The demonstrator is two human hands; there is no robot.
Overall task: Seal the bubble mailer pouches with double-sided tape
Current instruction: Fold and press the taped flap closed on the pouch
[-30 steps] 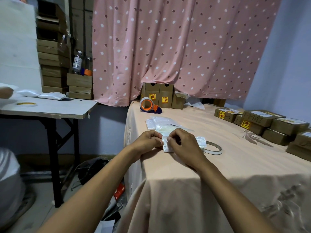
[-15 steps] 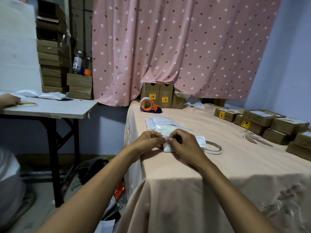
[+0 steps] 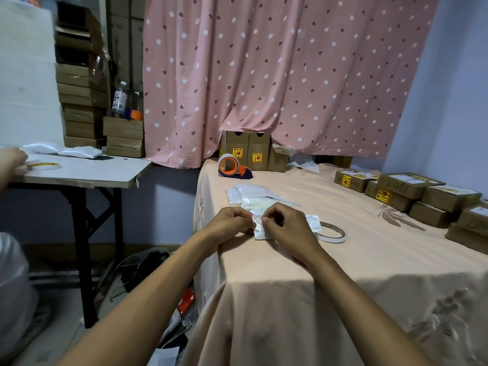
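Note:
A small white bubble mailer pouch (image 3: 313, 222) lies on the peach tablecloth (image 3: 369, 260) near the table's left front corner. My left hand (image 3: 229, 220) pinches its left upper edge with curled fingers. My right hand (image 3: 284, 225) lies over the pouch's middle and pinches the same edge close beside the left hand. A thin roll of double-sided tape (image 3: 331, 231) lies flat just right of the pouch. A pile of more white pouches (image 3: 250, 195) sits right behind my hands.
An orange tape dispenser (image 3: 231, 167) and brown cartons (image 3: 248, 153) stand at the back by the pink curtain. Flat brown boxes (image 3: 433, 199) line the right side. On the left, another person's hand (image 3: 12, 159) is at a tape roll (image 3: 45, 165) on a white side table.
My hands stay on the pouch, fingers shifting slightly along its edge. The other person's hand at far left has moved onto the tape roll.

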